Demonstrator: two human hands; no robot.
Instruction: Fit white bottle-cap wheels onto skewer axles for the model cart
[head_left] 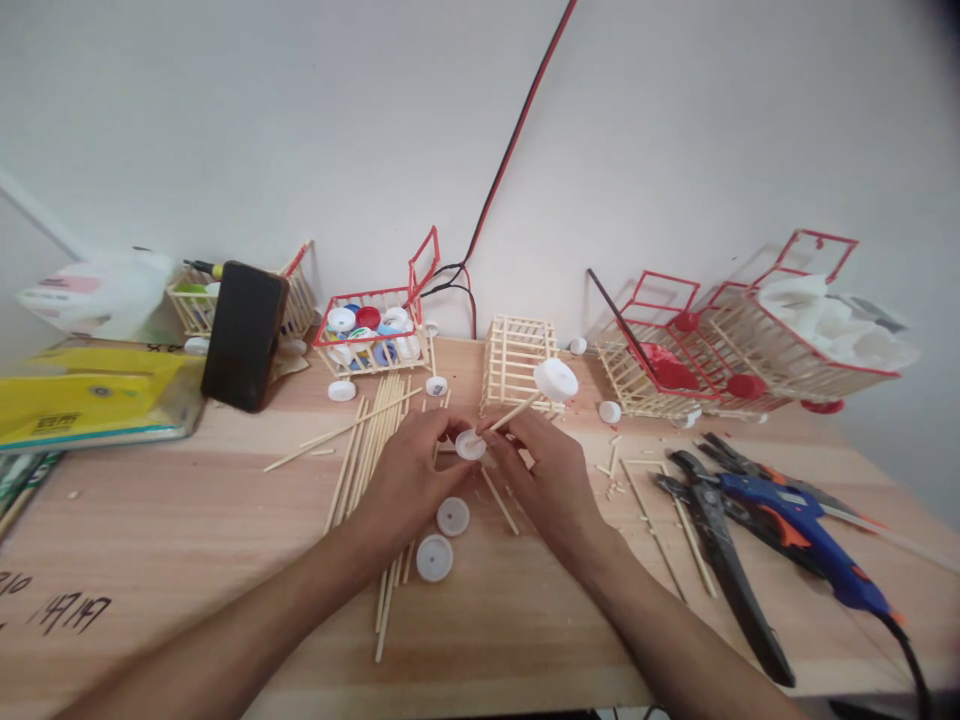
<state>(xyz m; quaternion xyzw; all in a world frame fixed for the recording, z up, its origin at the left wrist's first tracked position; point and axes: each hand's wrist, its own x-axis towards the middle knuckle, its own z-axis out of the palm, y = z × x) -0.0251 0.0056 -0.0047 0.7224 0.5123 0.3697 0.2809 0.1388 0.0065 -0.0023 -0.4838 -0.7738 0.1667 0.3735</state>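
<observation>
My left hand [411,462] is closed around the edge of a white bottle cap [470,445], its hollow side facing up. In my right hand [546,465] is a thin wooden stick [516,412], pinched between the fingers. One end of the stick meets the held cap; a second white cap [556,379] sits on its other end. Two loose white caps, a nearer one [434,558] and a farther one [453,517], lie on the table below my hands. A bundle of wooden sticks [382,430] is beside and partly under my left hand.
Behind my hands stands a small stick-built basket frame [519,355]. Finished-looking stick carts line the wall, one full of caps [371,335]. Black-handled cutters [724,560] and a blue glue gun [802,530] lie right. A phone [244,336] leans at left near a yellow packet [97,395].
</observation>
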